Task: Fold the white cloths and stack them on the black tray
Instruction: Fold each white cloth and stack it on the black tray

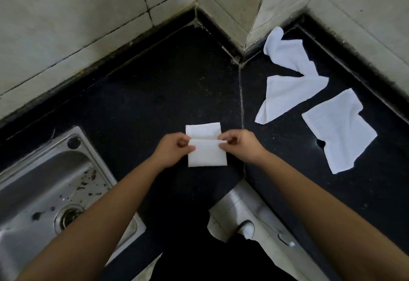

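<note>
Dark counter point(155, 81), hands point(173, 150) point(242, 145) pinching cloth point(207, 156), sink point(33, 181) cut off

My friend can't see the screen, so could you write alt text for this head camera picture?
A person's left hand and right hand pinch opposite sides of a half-folded white cloth lying on a black counter. Three loose white cloths lie farther right, and a steel sink sits at the left.

A black stone counter point(155, 85) spreads beyond the fingers point(180, 141), backed by pale tiled walls point(66, 15) (dark, grimy grout at the corner). Left of the fingers lies a stained steel sink point(44, 181). Below them is what may be a light floor point(265, 221).
</note>
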`<state>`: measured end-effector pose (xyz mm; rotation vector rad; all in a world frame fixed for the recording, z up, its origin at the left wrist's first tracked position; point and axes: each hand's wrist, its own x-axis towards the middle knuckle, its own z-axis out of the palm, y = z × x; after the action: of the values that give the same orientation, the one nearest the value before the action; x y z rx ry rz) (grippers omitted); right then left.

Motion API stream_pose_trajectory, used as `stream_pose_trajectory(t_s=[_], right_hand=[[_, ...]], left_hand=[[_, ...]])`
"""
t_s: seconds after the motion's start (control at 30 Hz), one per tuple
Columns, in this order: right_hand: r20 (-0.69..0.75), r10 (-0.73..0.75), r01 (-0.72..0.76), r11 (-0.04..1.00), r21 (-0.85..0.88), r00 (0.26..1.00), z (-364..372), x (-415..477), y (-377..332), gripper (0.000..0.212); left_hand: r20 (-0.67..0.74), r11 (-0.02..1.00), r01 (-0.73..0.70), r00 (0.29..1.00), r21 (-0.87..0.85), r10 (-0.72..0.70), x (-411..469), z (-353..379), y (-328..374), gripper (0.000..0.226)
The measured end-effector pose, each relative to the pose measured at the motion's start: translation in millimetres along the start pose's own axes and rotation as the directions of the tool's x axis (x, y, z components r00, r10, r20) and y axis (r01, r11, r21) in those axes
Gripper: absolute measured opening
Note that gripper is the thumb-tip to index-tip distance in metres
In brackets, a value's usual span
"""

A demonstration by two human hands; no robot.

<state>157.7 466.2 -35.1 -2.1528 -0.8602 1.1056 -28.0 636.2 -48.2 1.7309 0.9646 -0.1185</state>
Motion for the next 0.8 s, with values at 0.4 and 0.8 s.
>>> stream_pose_trajectory(t_s=[0.4,0.8], right_hand=[[-0.250,0.140,-0.086,0.973,0.215,0.958,20.2,57.2,2.2,0.023],[-0.312,-0.007,-0.030,0.993,-0.114,0.950,28.0,52.3,-0.5,0.036]], left_hand=[[-0.299,0.934,0.222,0.904,-0.280,-0.305,41.2,22.9,-2.6,0.020],[-0.419,0.989,0.143,0.896,-0.039,-0.146,21.4,27.9,4.2,0.032]])
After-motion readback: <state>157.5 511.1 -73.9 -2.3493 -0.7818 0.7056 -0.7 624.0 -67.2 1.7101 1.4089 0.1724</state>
